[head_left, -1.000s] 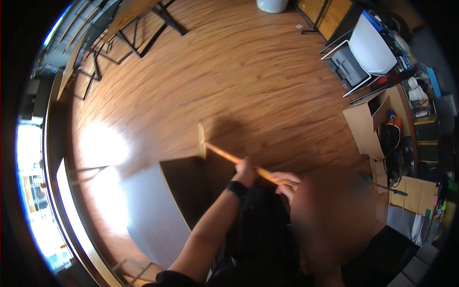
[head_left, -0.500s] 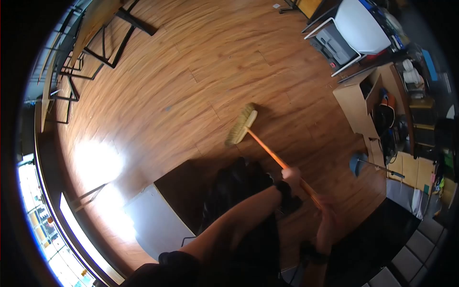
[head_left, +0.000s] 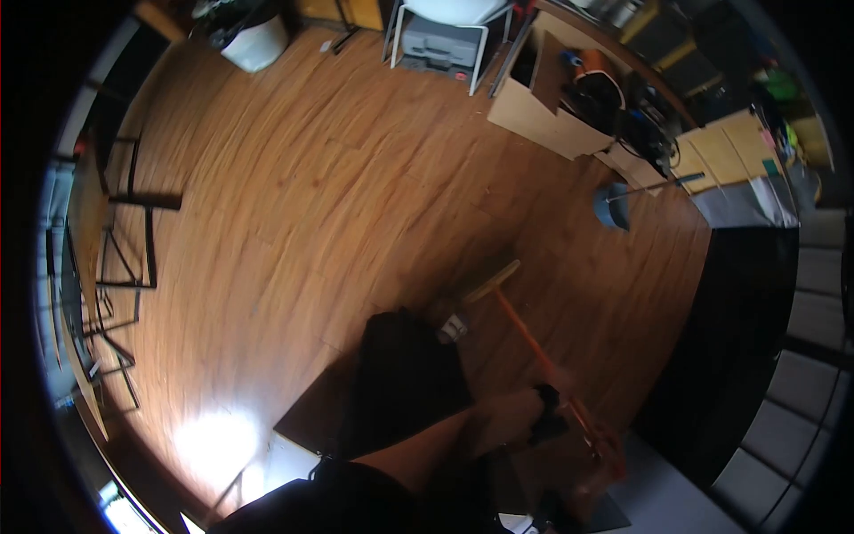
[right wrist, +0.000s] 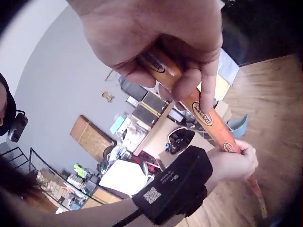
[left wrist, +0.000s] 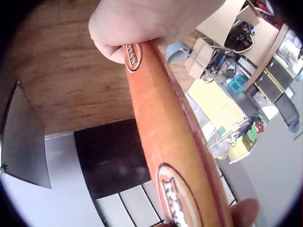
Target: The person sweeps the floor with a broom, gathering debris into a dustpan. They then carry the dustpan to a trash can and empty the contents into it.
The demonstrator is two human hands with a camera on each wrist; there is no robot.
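Both hands hold one broom with an orange handle (head_left: 525, 331). Its long, narrow head (head_left: 494, 280) is low over the wooden floor, ahead of the person's dark-clothed leg. My left hand (right wrist: 236, 163) wraps round the handle lower down, nearer the head. Higher up, close to the handle's end, my right hand (right wrist: 156, 35) grips it with curled fingers, the index finger lying along the handle. The left wrist view shows the left hand (left wrist: 147, 21) round the labelled orange handle (left wrist: 165, 118) close up.
A blue long-handled dustpan (head_left: 612, 206) stands on the floor to the right. Beyond it are open cardboard boxes (head_left: 538, 116) filled with gear. A white bin (head_left: 256, 49), a grey case (head_left: 438, 49) under a chair and black-legged tables (head_left: 147, 240) line the edges.
The view has turned to the right. The broom head swung out and lifted with bristles showing half a second ago, and now is lower, nearer the dustpan. Both hands stay on the handle.
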